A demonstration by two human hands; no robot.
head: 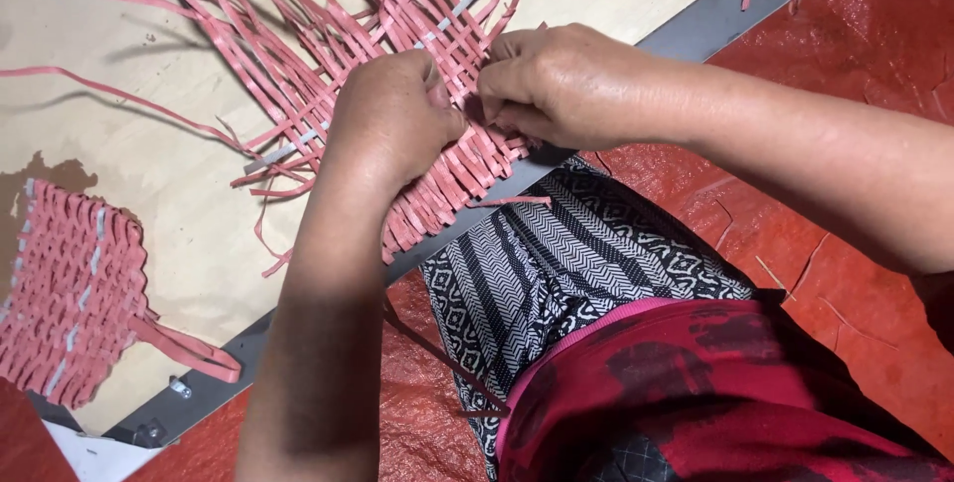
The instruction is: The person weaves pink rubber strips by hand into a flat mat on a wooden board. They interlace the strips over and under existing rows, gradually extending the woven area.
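half-woven pink strip mat [437, 159] at board edge [199, 243], loose ends fanning away. left hand [393, 114] pressing down on weave, fingers curled, likely to hold it flat. right hand [556, 84] pinching 1 strip beside it. finished woven piece [70, 293] well apart, left.

Pink strip weave [442, 184], half-woven, flat on board, ends loose.

Both forearms are left bare, and no sleeves are seen. A red top [715, 393] with dark blotches is worn. Trousers [556, 273] are patterned in black-and-white zigzags and diamonds.
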